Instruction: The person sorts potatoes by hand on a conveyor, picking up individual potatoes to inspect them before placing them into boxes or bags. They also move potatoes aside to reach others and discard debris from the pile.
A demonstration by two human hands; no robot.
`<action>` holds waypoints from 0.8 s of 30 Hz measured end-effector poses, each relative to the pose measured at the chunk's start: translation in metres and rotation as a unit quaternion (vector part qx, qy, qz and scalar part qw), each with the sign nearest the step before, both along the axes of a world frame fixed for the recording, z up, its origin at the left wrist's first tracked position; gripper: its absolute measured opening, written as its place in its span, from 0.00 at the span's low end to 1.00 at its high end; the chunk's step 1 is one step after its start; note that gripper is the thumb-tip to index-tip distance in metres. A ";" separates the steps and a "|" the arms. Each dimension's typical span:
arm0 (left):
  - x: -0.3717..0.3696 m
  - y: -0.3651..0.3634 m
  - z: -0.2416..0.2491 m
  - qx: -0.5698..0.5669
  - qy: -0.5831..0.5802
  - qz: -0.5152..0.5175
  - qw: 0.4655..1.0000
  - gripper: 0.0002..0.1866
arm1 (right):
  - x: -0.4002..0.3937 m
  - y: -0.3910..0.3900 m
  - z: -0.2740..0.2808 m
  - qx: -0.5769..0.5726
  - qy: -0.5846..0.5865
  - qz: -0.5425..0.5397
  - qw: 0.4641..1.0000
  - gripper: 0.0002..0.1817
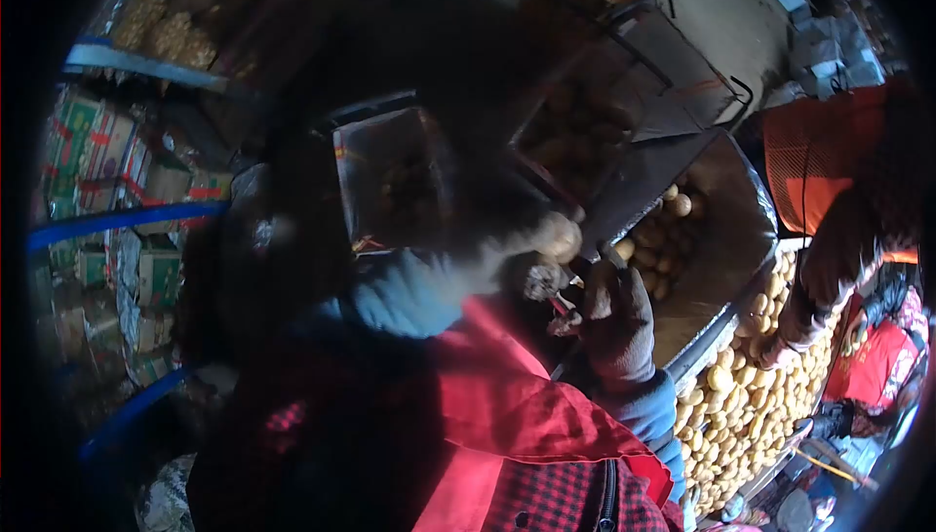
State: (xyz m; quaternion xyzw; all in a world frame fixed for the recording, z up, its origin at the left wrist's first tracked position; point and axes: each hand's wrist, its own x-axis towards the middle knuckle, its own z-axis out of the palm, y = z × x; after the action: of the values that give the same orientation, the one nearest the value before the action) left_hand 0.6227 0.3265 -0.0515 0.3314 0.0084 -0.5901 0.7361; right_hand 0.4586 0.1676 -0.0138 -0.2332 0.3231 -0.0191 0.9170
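Our gloved right hand (614,322) grips a small knife (564,306) beside a potato (558,236); our left hand is hidden. Many potatoes (731,405) still fill the bin (726,322) at right.

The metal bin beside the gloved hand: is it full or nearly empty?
Partly filled. The metal bin holds potatoes only at its lower end; its upper floor lies bare.
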 end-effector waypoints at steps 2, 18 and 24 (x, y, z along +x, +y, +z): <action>0.014 0.047 -0.030 0.021 -0.035 0.042 0.998 0.25 | 0.034 0.015 0.000 0.028 -0.009 0.053 0.998 0.28; 0.098 0.086 -0.055 0.435 -0.361 0.123 0.816 0.18 | 0.034 0.003 -0.030 -0.101 -0.011 0.086 0.991 0.32; 0.072 -0.031 -0.049 0.162 -0.446 -0.052 0.879 0.16 | -0.063 -0.005 -0.011 -0.124 0.015 -0.166 0.978 0.25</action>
State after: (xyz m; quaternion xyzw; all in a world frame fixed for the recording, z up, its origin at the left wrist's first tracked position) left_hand 0.6946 0.2956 -0.1001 0.6741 -0.2426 -0.4078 0.5661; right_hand 0.3954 0.1625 -0.0246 -0.2883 0.3660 -0.2075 0.8602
